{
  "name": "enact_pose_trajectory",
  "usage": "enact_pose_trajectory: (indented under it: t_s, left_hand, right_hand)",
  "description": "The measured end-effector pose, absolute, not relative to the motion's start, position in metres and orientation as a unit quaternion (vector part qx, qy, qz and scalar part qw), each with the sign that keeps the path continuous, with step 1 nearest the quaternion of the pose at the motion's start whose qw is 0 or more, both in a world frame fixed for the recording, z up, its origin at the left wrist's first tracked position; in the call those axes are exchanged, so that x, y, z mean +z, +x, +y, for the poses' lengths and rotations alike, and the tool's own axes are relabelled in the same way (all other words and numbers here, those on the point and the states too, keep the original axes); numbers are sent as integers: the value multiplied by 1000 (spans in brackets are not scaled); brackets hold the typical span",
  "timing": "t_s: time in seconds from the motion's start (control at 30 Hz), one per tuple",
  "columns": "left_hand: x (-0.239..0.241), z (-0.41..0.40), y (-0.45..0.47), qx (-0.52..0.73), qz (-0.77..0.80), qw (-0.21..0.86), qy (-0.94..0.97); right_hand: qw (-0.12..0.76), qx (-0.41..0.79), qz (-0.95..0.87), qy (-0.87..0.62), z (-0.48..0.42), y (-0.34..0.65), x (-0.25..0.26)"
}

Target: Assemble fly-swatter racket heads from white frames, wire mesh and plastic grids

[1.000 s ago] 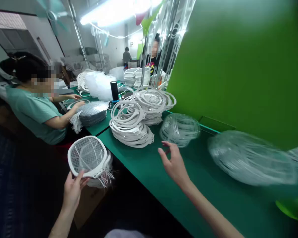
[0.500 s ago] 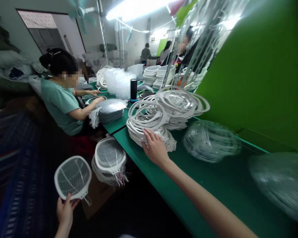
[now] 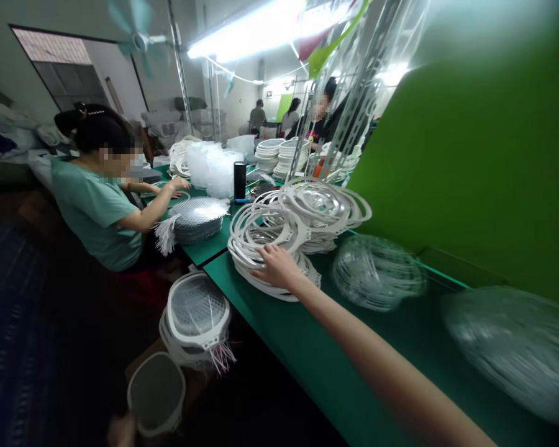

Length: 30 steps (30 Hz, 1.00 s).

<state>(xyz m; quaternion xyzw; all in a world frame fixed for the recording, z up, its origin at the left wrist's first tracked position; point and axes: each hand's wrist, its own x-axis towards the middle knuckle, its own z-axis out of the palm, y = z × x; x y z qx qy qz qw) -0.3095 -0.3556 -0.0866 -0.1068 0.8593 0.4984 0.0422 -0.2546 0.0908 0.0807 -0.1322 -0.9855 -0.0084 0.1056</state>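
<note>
At the lower left, my left hand (image 3: 122, 429) is blurred and closed at the edge of an oval mesh racket head (image 3: 156, 394) with a white rim, low beside the table. My right hand (image 3: 279, 268) reaches onto a pile of white plastic ring frames (image 3: 272, 290), its fingers and thumb closed at the rim of one frame. More white frames (image 3: 323, 205) lie loosely heaped just behind. Below the table edge, finished-looking mesh racket heads (image 3: 198, 310) are stacked, with thin white and red wires hanging from them.
Clear plastic rings (image 3: 377, 273) and another clear pile (image 3: 512, 347) lie on the green table (image 3: 279, 347) at right. A co-worker in a green shirt (image 3: 97, 211) sits at left by stacked mesh sheets (image 3: 198, 220). A black cylinder (image 3: 240, 180) and metal posts stand behind.
My left hand has moved down with the racket head, lower beside the stack. My right hand stays at the white frames, its fingers now more bent. The view has turned slightly right.
</note>
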Motion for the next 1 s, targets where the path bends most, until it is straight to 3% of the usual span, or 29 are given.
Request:
enact_pose_trajectory:
  t_s: [0.13, 0.3, 0.5, 0.67, 0.83, 1.0]
  left_hand:
    - [-43, -310, -353, 511, 846, -120, -95]
    - [36, -212, -340, 559, 776, -181, 228]
    - [57, -121, -299, 532, 750, -46, 390]
    - [46, -66, -295, 557, 735, 19, 385]
    - [72, -27, -302, 560, 718, 41, 411]
    - [110, -39, -239, 506, 581, 56, 635]
  right_hand:
    - [121, -22, -980, -158, 104, -254, 90]
    - [93, -41, -986, -136, 114, -257, 100]
    - [134, -41, -984, -108, 117, -235, 115]
    - [256, -25, -947, -192, 116, -204, 140]
    - [500, 208, -805, -243, 84, -150, 158]
    - [520, 485, -640, -291, 47, -79, 156]
